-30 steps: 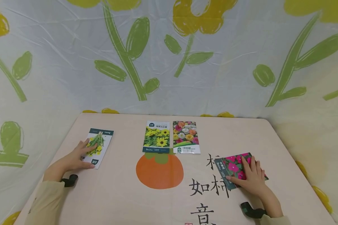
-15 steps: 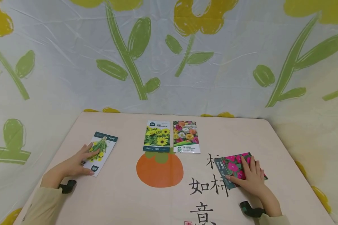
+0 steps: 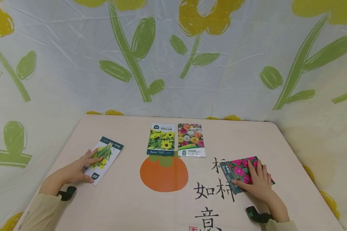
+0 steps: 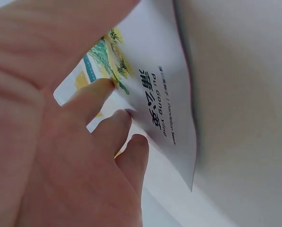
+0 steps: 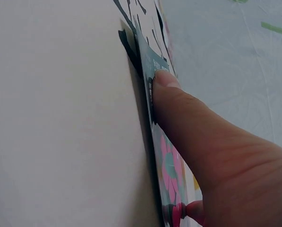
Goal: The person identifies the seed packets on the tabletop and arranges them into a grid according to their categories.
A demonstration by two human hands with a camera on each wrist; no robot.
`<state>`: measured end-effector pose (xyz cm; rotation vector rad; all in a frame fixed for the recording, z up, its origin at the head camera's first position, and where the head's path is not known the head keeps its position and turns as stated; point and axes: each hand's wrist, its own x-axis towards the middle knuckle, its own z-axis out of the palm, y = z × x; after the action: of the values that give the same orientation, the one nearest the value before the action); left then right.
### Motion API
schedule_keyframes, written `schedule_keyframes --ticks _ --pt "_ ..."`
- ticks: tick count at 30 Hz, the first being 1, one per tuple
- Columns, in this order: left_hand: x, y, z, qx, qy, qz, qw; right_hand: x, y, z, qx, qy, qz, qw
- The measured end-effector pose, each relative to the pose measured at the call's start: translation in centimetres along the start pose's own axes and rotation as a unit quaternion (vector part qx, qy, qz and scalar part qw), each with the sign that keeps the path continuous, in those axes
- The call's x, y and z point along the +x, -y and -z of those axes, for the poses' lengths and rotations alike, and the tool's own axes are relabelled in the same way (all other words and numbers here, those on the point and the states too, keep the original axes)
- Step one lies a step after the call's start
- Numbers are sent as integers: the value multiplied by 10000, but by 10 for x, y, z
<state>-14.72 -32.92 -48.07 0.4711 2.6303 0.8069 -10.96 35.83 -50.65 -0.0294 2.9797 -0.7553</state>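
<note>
On the left of the table, my left hand (image 3: 84,166) lies flat on a white seed packet (image 3: 107,154) printed with yellow flowers and green stems; the left wrist view shows that packet (image 4: 162,90) under my straight fingers (image 4: 103,97). On the right, my right hand (image 3: 255,179) rests flat on a dark packet with pink flowers (image 3: 237,170), the thumb along its near edge. In the right wrist view my thumb (image 5: 178,109) presses that pink-flower packet (image 5: 166,170).
Two more packets lie side by side at the table's far middle: a sunflower packet (image 3: 161,139) and a mixed-flower packet (image 3: 191,140). The table cover (image 3: 127,199) carries an orange fruit print (image 3: 164,175) and black characters. A flowered cloth hangs behind.
My left hand has slid and turned the white packet toward the right, its far end now nearer the table's middle. The right hand and pink-flower packet have stayed put.
</note>
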Motion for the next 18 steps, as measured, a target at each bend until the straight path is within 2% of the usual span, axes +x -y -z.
schedule_keyframes --ticks 5,9,11,13,16,18 --pt "-3 -5 -1 -14 -160 46 9999 1 7 4 -17 206 -134 9997" --pt "-6 -25 -7 166 -725 253 9969 0 8 3 -35 268 -181 9995" --pt "-4 -41 -9 227 -1081 546 9924 -1 8 3 -37 258 -191 9995" --pt "0 -60 -10 217 -1281 1046 9860 -1 8 3 -30 229 -186 9996" --pt "10 -82 -14 161 -1362 1843 9733 -1 7 3 -16 190 -162 9997" --pt "19 -91 -20 289 -1378 2220 9648 -2 6 2 -3 136 -141 9998"
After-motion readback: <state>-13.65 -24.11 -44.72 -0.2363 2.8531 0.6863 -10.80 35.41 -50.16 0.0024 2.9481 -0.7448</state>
